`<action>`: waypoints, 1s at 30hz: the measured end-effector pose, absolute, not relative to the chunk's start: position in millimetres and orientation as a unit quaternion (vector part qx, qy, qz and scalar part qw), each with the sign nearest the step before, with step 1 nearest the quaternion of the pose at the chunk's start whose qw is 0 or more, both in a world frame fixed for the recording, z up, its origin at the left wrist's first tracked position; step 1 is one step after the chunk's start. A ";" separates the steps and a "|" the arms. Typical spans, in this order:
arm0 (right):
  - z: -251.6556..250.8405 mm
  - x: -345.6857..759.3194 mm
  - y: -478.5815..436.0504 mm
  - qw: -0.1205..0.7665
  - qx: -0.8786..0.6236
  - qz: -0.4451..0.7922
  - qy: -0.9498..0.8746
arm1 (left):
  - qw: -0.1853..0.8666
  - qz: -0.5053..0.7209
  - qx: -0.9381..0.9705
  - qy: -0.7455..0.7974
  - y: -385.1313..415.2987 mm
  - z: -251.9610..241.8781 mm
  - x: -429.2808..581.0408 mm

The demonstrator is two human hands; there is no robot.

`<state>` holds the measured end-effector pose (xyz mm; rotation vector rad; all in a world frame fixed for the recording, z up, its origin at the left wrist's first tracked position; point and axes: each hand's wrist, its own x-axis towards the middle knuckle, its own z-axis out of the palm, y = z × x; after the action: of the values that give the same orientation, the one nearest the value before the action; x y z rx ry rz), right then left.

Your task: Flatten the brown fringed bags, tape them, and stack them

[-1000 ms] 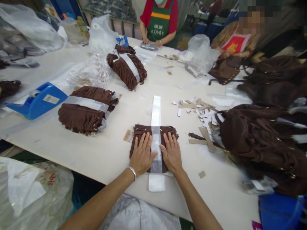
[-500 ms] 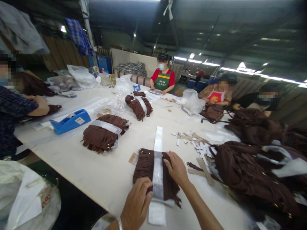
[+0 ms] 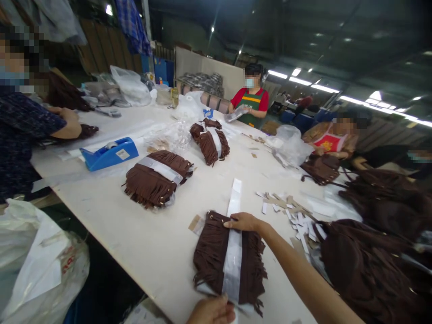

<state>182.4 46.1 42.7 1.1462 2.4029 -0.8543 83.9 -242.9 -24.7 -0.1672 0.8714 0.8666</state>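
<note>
A brown fringed suede bag (image 3: 216, 256) lies on the white table (image 3: 158, 243) in front of me, with a white and clear strip (image 3: 233, 252) running lengthwise over it. My right hand (image 3: 243, 222) rests on the bag's far edge, fingers closed on the strip there. My left hand (image 3: 211, 310) is at the bottom edge of the view, pinching the near end of the strip at the bag's near side.
Two more banded fringed bags (image 3: 157, 177) (image 3: 209, 141) lie further off, beside a blue tape dispenser (image 3: 110, 153). Paper scraps (image 3: 290, 211) and a heap of brown bags (image 3: 374, 261) fill the right. Other people work around the table. A plastic sack (image 3: 37, 265) stands at the left.
My hands left the flat press on the bag; the right went to the far edge, the left to the near end of the strip. The camera tilted up, then panned.
</note>
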 end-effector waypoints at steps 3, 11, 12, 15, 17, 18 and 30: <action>40.5 181.9 56.4 0.219 0.397 -0.381 0.806 | 0.813 0.405 -0.114 0.401 -245.6 -18.7 83.9; 70.9 189.7 41.1 0.230 0.439 -0.491 0.717 | 0.799 0.425 -0.119 0.408 -249.2 6.0 86.4; 78.1 192.5 37.3 0.215 0.452 -0.511 0.699 | 0.793 0.445 -0.104 0.402 -248.9 11.6 85.4; 100.1 203.7 25.4 0.155 0.473 -0.586 0.640 | 0.768 0.529 -0.051 0.358 -246.6 31.6 79.2; 113.5 212.4 16.7 0.118 0.464 -0.626 0.615 | 0.742 0.594 -0.024 0.310 -243.9 44.8 72.6; 119.2 216.7 12.3 0.100 0.456 -0.645 0.606 | 0.730 0.621 -0.014 0.285 -242.4 50.6 68.7; 130.4 227.3 -23.8 -0.110 0.496 -0.641 0.575 | 0.705 0.648 0.077 0.278 -224.9 91.5 18.4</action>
<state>227.3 -23.8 130.4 1.6777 1.9447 -2.1692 18.4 -224.9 91.5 0.1718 0.6172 1.4410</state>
